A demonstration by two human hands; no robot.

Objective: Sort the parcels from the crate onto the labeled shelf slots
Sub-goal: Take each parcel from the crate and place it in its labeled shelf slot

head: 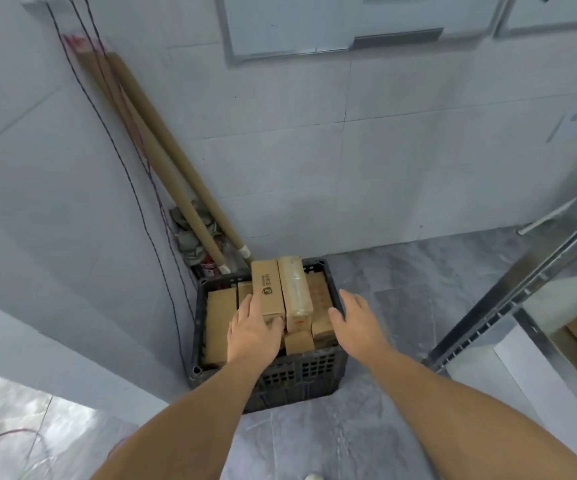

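Both forearms reach down: the left hand (pixel 254 332) clasps the near end of a printed cardboard parcel (pixel 268 292), thumb across its end, while the right hand (pixel 356 323) hovers with fingers spread, holding nothing. That parcel lies atop others in the black crate (pixel 301 372), touching a tape-wrapped parcel (pixel 295 289). The crate stands on the floor (pixel 366 427); cardboard tubes (pixel 162 150) lean in the corner behind.
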